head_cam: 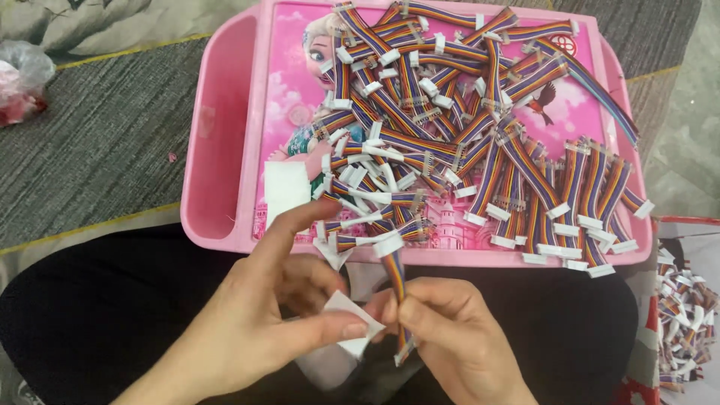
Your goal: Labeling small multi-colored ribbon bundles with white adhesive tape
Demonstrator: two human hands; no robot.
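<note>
Right hand pinches a rainbow ribbon cable mid-length, connector just above the grip; left hand pinches a small white label touching it. Cable looks light and floppy, so hold it near the connector; the label is thin and easily creased.

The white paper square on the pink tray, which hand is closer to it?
Left. The left hand reaches up with its forefinger just below the white paper square on the pink plastic tray. The right hand sits farther right, holding a rainbow ribbon cable.
</note>
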